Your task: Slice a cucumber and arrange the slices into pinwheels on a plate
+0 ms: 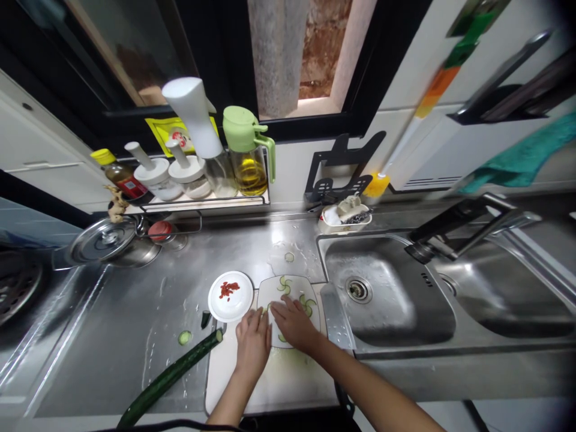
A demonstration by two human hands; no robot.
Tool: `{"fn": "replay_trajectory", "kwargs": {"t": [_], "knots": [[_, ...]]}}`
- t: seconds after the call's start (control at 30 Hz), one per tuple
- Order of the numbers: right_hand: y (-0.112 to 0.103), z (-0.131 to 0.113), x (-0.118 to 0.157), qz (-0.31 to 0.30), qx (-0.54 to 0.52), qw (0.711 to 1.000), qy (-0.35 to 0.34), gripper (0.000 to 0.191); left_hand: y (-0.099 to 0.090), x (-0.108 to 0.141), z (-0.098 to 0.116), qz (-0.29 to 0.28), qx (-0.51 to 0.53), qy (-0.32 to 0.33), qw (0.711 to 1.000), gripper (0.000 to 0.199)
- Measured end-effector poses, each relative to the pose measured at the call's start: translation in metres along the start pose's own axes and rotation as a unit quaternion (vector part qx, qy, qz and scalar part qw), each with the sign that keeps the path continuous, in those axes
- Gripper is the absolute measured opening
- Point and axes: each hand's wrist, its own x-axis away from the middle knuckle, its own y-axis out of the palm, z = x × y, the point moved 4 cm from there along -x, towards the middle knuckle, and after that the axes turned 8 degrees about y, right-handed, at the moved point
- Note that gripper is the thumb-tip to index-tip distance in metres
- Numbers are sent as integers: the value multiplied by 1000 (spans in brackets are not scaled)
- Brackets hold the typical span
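Note:
Both hands work at the left part of a pale square plate, which lies on a white cutting board. My left hand comes in at the plate's left edge, fingers closed together around a thin cucumber slice. My right hand reaches across the plate, and its closed fingertips meet the same slice, partly hiding it. Curved cucumber slices are laid in fans at the plate's right and top. Another slice shows below the right hand. A cleaver lies along the board's right side.
Left of the hands are a white dish of red berries, a long cucumber and a cut cucumber end. At right is a double sink with a black faucet. Behind stands a seasoning rack with an oil bottle.

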Motion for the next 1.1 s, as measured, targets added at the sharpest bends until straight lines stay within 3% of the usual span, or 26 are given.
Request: {"fn": "replay_trajectory", "kwargs": {"t": [0.4, 0.57, 0.67, 0.93, 1.1], "knots": [[-2, -1, 1, 12, 3, 1000, 7, 38, -3, 2, -8, 6, 53, -11, 999, 34], [-6, 0, 8, 39, -7, 998, 39, 34, -11, 19, -35, 56, 146, -80, 985, 33], [-8, -2, 15, 39, -21, 997, 55, 30, -9, 30, -46, 50, 179, -135, 973, 32], [-9, -13, 28, 37, -35, 996, 73, 26, 3, 32, -45, 3, 177, -228, 957, 29], [-7, -15, 32, 30, -36, 996, 82, 25, 3, 25, -45, -10, 185, -242, 953, 17]]}}
